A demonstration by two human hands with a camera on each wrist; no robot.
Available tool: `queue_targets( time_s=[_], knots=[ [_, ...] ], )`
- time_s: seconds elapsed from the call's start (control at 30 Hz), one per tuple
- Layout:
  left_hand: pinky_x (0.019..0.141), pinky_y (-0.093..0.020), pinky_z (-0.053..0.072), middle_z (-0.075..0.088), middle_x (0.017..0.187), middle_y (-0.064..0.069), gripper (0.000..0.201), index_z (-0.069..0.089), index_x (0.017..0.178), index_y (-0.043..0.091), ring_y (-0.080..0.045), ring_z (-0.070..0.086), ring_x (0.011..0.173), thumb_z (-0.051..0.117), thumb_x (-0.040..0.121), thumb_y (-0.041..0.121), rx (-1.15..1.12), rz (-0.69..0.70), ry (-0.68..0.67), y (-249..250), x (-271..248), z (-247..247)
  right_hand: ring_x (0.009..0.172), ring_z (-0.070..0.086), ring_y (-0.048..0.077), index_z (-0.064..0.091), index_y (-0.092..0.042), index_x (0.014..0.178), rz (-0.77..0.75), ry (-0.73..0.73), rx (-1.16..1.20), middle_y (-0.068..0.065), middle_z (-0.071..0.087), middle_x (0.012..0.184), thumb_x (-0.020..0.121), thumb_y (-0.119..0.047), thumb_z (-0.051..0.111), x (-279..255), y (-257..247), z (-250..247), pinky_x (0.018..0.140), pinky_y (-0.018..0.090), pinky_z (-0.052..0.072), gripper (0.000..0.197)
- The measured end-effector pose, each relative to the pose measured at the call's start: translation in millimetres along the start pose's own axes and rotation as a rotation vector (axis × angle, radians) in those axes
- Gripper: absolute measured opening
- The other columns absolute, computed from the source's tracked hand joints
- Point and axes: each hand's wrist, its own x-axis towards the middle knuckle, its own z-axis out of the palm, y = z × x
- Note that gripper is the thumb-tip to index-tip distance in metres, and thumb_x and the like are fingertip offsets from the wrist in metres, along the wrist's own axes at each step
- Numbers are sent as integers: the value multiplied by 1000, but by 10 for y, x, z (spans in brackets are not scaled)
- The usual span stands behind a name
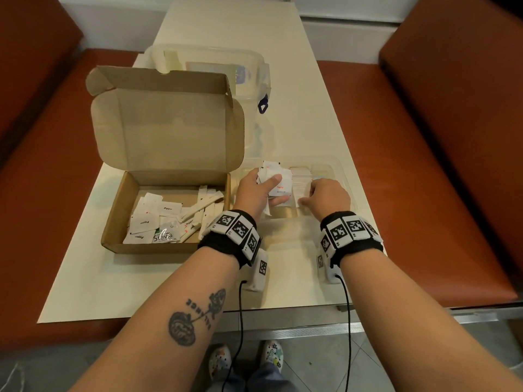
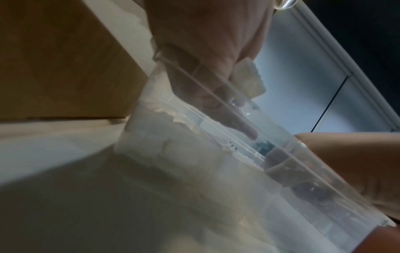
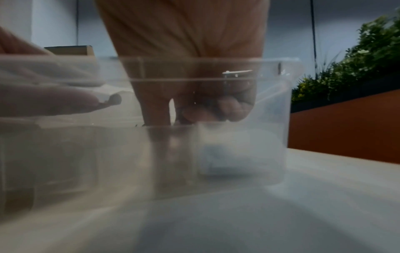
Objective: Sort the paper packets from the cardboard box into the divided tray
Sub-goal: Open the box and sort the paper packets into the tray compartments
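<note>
Paper packets bunched in the left hand could slip loose while the right hand's curled fingers tuck into the divided tray.

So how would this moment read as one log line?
left hand: holds salt packets | right hand: in divided tray | cardboard box: packets remain

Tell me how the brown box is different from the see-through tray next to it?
The cardboard box is brown and you cannot see through it; the tray is clear plastic. The box has a lid flap standing open; the tray shows no lid. Packets lie jumbled loose in the box; the tray has dividers. Both hands are over the tray, none at the box. Both sit on the table and hold white paper packets.
</note>
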Motion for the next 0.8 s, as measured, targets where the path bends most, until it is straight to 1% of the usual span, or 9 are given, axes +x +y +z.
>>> queue_targets(
  time_s=[0.13,0.23,0.3,0.37,0.43,0.5,0.57,0.67,0.8],
  knots=[
    [62,-31,61,63,112,-13,20,57,110,9,-30,64,101,59,91,2,8,-7,-5,5,-14,0,71,54,19,52,-17,71,-3,66,118,-1,58,75,79,-30,69,-40,13,-26,60,27,40,23],
    [63,-33,61,63,114,-13,22,57,111,9,-32,64,103,60,90,2,13,-10,-1,11,-5,-7,72,57,17,58,-16,75,-55,166,421,-2,62,73,84,-29,67,-106,-29,-92,64,27,45,17],
    [63,-34,61,63,113,-13,22,57,110,10,-32,66,99,61,89,1,21,-12,7,8,-2,-11,70,59,14,62,-15,80,-71,108,638,0,67,75,83,-29,69,-162,-99,-131,61,19,43,16],
    [60,-31,60,65,109,-12,23,57,109,11,-28,68,93,62,88,1,55,17,17,1,0,-19,69,60,12,63,-13,87,-60,8,738,5,69,78,78,-28,74,-206,-156,-142,59,18,43,21],
    [60,-29,59,67,104,-9,22,59,105,13,-26,68,91,64,86,2,109,55,24,0,3,-29,72,61,16,62,-10,92,-35,-39,804,12,69,82,74,-23,79,-223,-183,-127,66,24,47,28],
    [69,-36,60,68,105,-11,21,61,104,14,-30,67,96,65,86,4,125,63,27,-1,9,-30,73,60,18,62,-8,92,-4,-38,873,18,69,84,71,-18,81,-226,-197,-121,72,33,49,29],
    [70,-39,60,68,108,-14,13,62,102,13,-32,68,97,64,89,10,86,39,35,4,4,-23,67,59,16,62,-11,84,10,-43,908,15,68,78,70,-16,82,-221,-194,-124,71,33,49,25],
    [57,-34,60,65,109,-16,4,60,96,15,-34,68,95,57,94,13,-10,-19,37,22,-6,-7,60,57,9,61,-17,75,12,-51,910,6,66,70,69,-14,82,-196,-149,-142,63,23,46,22],
    [64,-39,61,64,114,-18,6,59,97,14,-34,67,100,54,96,12,16,-7,42,13,13,-1,60,55,5,63,-16,74,10,-88,914,-3,63,67,70,-15,81,-179,-85,-173,58,16,41,18]
  ],
)
